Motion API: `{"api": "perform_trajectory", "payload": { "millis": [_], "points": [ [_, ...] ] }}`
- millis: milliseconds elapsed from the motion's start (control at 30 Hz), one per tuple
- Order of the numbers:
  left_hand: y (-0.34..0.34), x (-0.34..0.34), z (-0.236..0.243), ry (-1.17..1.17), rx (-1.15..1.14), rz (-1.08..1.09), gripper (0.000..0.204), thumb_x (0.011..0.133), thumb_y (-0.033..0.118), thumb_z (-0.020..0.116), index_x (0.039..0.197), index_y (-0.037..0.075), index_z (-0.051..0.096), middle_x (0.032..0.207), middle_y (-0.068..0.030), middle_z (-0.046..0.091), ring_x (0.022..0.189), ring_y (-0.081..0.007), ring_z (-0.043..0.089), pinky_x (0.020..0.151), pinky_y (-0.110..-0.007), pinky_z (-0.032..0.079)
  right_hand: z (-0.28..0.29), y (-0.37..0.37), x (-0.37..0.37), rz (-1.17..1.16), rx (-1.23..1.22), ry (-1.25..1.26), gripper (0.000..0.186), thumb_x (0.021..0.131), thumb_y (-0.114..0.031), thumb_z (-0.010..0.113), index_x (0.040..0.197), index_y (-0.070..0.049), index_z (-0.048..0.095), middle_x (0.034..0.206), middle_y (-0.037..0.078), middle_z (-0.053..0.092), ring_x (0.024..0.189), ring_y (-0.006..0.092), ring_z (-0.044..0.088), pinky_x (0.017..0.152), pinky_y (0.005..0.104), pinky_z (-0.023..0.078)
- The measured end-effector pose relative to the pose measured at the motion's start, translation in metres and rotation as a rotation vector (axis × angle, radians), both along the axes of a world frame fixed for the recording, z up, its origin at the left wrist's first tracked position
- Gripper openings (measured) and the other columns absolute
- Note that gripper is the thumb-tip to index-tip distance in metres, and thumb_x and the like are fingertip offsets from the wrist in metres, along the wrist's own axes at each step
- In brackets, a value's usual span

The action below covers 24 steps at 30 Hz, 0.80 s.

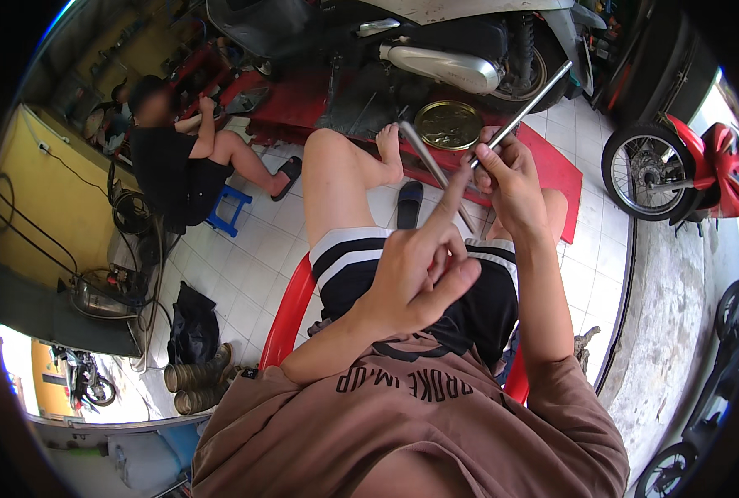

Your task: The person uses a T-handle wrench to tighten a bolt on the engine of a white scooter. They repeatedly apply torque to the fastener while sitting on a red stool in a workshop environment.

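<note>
Pinching rod (537, 98) in right hand (509, 178), likely for control; straightening forefinger on left hand (419, 272), cannot tell if grasping grey bar (423, 153).

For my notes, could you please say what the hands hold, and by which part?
The right hand grips a rod near its lower end as pictured; whether the left hand holds the other rod cannot be told.

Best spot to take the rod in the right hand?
Probably mid-shaft on the rod, coming from its upper-left side: the right hand covers its lower end, while the bare, slim, straight length slants up to the right.
</note>
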<state>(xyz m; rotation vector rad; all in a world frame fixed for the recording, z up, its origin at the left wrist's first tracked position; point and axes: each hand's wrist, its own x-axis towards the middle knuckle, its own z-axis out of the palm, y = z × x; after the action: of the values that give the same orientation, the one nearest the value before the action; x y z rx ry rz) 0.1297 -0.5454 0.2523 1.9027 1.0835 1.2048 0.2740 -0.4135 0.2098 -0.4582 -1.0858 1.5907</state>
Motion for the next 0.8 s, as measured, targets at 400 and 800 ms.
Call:
{"api": "perform_trajectory", "payload": {
  "millis": [400, 800],
  "points": [
    [0.047, -0.025, -0.022, 0.434, 0.138, 0.133, 0.040, 0.089, 0.025, 0.061, 0.122, 0.002, 0.059, 0.065, -0.0100, 0.061, 0.053, -0.0211, 0.057, 0.052, -0.033, 0.045, -0.017, 0.017, -0.007, -0.100, -0.016, -0.205, 0.016, 0.098, -0.019, 0.050, 0.102, -0.003, 0.052, 0.074, 0.007, 0.063, 0.050, 0.0051, 0.042, 0.047, 0.0194, 0.032],
    [0.204, -0.036, -0.072, 0.850, 0.202, -0.150, 0.054, 0.087, 0.021, 0.062, 0.138, 0.013, 0.046, 0.118, -0.0147, 0.053, 0.086, -0.0332, 0.064, 0.076, -0.043, 0.051, -0.092, 0.153, -0.006, -0.166, -0.392, -0.286, 0.026, 0.099, -0.017, 0.046, 0.112, 0.003, 0.055, 0.071, 0.006, 0.058, 0.050, 0.0115, 0.051, 0.042, 0.0236, 0.041]
  ]
}}
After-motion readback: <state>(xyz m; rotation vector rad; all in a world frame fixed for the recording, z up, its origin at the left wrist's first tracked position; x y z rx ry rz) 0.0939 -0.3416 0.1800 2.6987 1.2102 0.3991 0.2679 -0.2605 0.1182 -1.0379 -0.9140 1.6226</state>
